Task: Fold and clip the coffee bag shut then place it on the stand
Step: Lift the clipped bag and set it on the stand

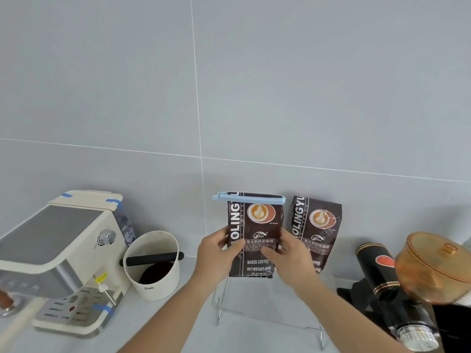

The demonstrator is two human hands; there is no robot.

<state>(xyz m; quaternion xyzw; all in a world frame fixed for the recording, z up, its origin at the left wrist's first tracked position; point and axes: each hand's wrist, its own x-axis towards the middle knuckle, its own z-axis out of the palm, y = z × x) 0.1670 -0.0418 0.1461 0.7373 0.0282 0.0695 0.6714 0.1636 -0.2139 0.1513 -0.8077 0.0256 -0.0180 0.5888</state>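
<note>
A dark brown coffee bag (pixel 254 225) with a latte picture stands upright in the middle of the view, its top folded over and held by a long light-blue clip (pixel 248 197). My left hand (pixel 216 253) grips its left edge and my right hand (pixel 288 253) grips its right edge, thumbs on the front. The bag's bottom edge sits at the left side of a clear acrylic stand (pixel 270 319). A second, unclipped coffee bag (pixel 318 225) stands on the stand's right side, leaning against the wall.
A cream espresso machine (pixel 58 256) fills the left. Next to it is a cream knock box (pixel 153 266) with a black bar. A black grinder (pixel 390 289) with an amber hopper (pixel 433 268) stands at the right. A grey tiled wall rises behind.
</note>
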